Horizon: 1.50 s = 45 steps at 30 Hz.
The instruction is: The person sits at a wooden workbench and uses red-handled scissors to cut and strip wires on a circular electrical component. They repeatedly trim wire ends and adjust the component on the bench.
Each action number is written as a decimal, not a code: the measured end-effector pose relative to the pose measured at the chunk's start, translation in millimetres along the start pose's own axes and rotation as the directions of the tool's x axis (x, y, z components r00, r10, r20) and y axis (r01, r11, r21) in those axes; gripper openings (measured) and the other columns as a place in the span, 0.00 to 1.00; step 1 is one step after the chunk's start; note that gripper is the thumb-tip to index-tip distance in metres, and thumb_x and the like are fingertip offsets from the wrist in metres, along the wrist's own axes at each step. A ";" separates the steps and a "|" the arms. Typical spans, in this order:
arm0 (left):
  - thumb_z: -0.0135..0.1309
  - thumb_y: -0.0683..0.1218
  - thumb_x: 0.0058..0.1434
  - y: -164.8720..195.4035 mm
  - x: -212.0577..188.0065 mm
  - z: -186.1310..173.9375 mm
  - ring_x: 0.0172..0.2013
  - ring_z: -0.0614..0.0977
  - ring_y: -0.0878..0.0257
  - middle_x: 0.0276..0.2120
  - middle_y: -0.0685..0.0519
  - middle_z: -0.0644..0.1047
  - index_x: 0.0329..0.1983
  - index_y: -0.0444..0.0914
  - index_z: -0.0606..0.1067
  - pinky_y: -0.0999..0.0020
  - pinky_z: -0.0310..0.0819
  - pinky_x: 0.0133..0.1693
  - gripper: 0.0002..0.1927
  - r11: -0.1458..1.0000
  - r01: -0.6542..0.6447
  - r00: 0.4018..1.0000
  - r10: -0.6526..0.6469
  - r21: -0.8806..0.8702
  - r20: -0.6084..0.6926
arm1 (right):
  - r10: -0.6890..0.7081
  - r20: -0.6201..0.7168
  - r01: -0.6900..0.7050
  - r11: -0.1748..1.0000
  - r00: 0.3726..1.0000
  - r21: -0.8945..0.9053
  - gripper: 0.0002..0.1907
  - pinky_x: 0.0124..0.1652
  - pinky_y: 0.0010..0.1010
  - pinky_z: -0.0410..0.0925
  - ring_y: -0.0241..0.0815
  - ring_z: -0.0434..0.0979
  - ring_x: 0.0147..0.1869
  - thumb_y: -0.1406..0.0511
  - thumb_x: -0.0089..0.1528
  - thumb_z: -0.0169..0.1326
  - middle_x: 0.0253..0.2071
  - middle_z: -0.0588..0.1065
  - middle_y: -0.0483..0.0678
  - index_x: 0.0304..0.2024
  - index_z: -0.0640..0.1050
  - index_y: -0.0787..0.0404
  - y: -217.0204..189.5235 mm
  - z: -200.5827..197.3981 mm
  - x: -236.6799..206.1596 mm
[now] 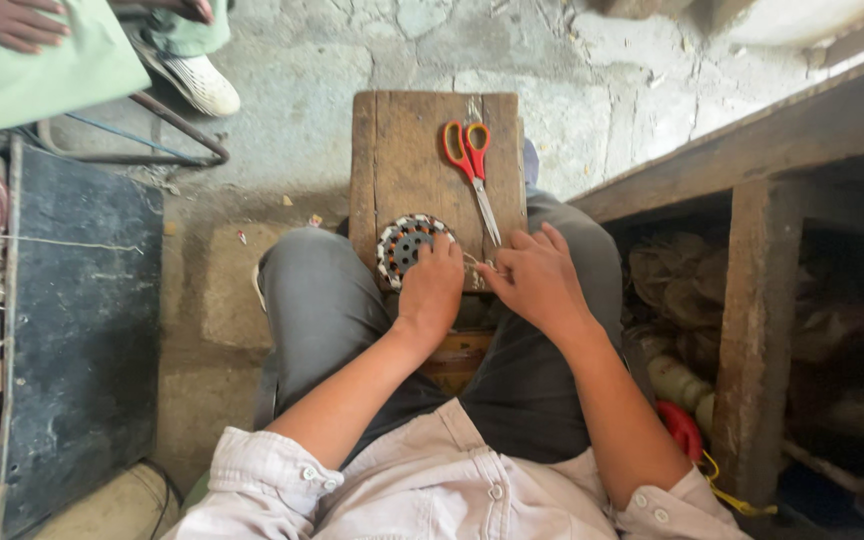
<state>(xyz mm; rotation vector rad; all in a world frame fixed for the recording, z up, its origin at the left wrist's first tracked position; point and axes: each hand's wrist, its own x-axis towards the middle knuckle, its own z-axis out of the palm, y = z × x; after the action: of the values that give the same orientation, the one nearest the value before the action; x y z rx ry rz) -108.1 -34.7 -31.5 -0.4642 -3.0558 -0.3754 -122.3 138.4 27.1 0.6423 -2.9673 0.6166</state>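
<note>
Two hands work at the near edge of one board; items run from largest to smallest.

- Dark flat slab on a frame (82, 340), at your left: it stands well apart from your hands, with wire and round parts beside it.
- Worn brown wooden board (402, 150): it lies across your knees, probably as a firm surface within easy reach.
- Another person's white shoe (197, 85) and hand (12, 22), at the far left: both are well apart from the board.
- Your right hand (542, 285): it rests at the board's near right corner, fingers curled close around a thin pale wire (474, 262). You cannot tell how firmly it is pinched.
- Your left hand (430, 290): it lies palm down on the near edge of the round part, fingers loosely bent, apparently to steady it.
- Round metal motor stator with copper-and-white windings (404, 243): it lies flat at the board's near left, partly under your left hand.
- Orange-handled steel scissors (470, 165): closed, untouched on the board, blades pointing toward your right hand.
</note>
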 end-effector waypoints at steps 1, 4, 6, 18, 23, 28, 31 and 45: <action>0.58 0.37 0.52 -2.5 0.9 -1.3 0.43 0.80 0.53 0.42 0.46 0.73 0.40 0.33 0.75 0.66 0.81 0.33 0.12 1.000 0.001 1.000 -0.001 -0.005 0.002 | 0.019 -0.002 -0.019 0.999 1.000 0.033 0.18 0.60 0.52 0.63 0.51 0.75 0.38 0.56 0.59 0.62 0.27 0.71 0.48 0.21 0.75 0.58 3.2 2.8 -0.7; 0.58 0.37 0.52 -4.8 0.5 -7.1 0.44 0.80 0.53 0.43 0.46 0.74 0.42 0.34 0.74 0.66 0.81 0.34 0.13 0.999 0.001 0.999 -0.003 -0.054 -0.050 | 0.037 -0.005 -0.036 0.994 0.999 0.099 0.22 0.55 0.47 0.67 0.55 0.74 0.35 0.55 0.61 0.62 0.24 0.71 0.49 0.20 0.72 0.60 13.9 8.3 3.1; 0.58 0.37 0.52 -2.8 -0.6 -10.7 0.43 0.81 0.53 0.41 0.46 0.74 0.43 0.36 0.72 0.66 0.81 0.33 0.15 0.999 0.005 0.998 -0.008 -0.042 -0.063 | 0.115 -0.051 -0.108 0.986 0.992 0.124 0.20 0.44 0.47 0.67 0.56 0.74 0.36 0.57 0.61 0.62 0.26 0.70 0.51 0.21 0.72 0.61 15.3 13.1 4.4; 0.57 0.36 0.50 4.2 -0.3 -8.8 0.41 0.80 0.53 0.37 0.47 0.74 0.46 0.36 0.69 0.68 0.80 0.31 0.20 0.999 -0.050 0.992 0.051 0.010 -0.113 | 0.225 -0.097 -0.186 0.935 0.970 0.303 0.18 0.32 0.43 0.65 0.54 0.72 0.31 0.58 0.61 0.61 0.26 0.69 0.52 0.23 0.73 0.63 21.4 27.7 12.6; 0.55 0.37 0.56 -5.0 5.7 6.3 0.42 0.80 0.53 0.37 0.47 0.74 0.44 0.35 0.67 0.67 0.80 0.33 0.14 0.993 -0.118 0.988 0.116 -0.010 -0.099 | 0.198 -0.007 -0.185 0.928 0.980 0.325 0.20 0.32 0.43 0.66 0.52 0.73 0.31 0.57 0.59 0.62 0.25 0.70 0.50 0.21 0.71 0.62 23.0 27.7 8.7; 0.52 0.37 0.60 -11.7 9.9 13.5 0.43 0.80 0.51 0.40 0.44 0.75 0.43 0.34 0.65 0.64 0.81 0.36 0.11 0.984 -0.138 0.989 0.132 -0.114 -0.060 | 0.086 0.030 -0.091 0.954 0.996 0.285 0.20 0.33 0.45 0.66 0.54 0.74 0.33 0.58 0.58 0.62 0.24 0.71 0.50 0.19 0.69 0.61 27.0 31.7 7.1; 0.51 0.37 0.59 -16.8 7.9 7.6 0.45 0.80 0.48 0.41 0.43 0.75 0.45 0.33 0.66 0.59 0.81 0.38 0.12 0.972 -0.159 0.986 0.149 -0.174 -0.071 | 0.112 0.038 -0.118 0.939 0.993 0.323 0.20 0.31 0.45 0.65 0.56 0.73 0.31 0.59 0.59 0.61 0.24 0.71 0.52 0.19 0.70 0.62 32.1 36.6 7.0; 0.52 0.35 0.59 -8.6 0.9 -10.8 0.40 0.82 0.47 0.34 0.45 0.78 0.42 0.35 0.67 0.54 0.79 0.38 0.10 0.971 -0.039 0.997 0.023 -0.234 -0.070 | 0.237 0.056 -0.228 0.801 0.970 0.554 0.18 0.30 0.33 0.63 0.41 0.68 0.27 0.62 0.63 0.61 0.25 0.69 0.50 0.25 0.71 0.65 42.2 43.4 8.5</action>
<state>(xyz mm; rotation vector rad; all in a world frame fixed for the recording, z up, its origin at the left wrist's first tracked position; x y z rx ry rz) -111.6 -45.0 -22.9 -0.4961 -2.9478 -0.7420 -145.4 153.3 -27.5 0.2738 -2.8550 1.5367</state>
